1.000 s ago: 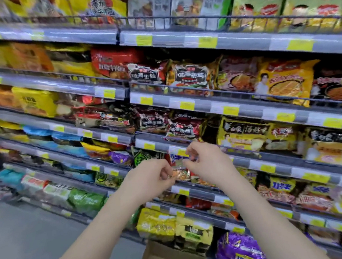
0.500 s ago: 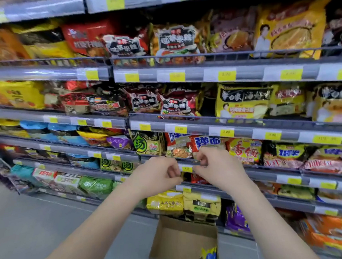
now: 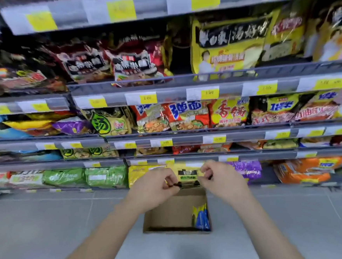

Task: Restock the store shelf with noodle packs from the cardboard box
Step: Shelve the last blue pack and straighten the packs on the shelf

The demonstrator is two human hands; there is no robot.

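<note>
Noodle pack (image 3: 201, 216) in the box (image 3: 168, 214) looks light and crinkly; we'd pinch its top edge. Our left hand (image 3: 156, 186) and right hand (image 3: 218, 178) hover above, clenched and empty.

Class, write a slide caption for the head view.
Left hand and right hand hover, fingers curled, above the cardboard box beside stocked noodle shelves.
</note>
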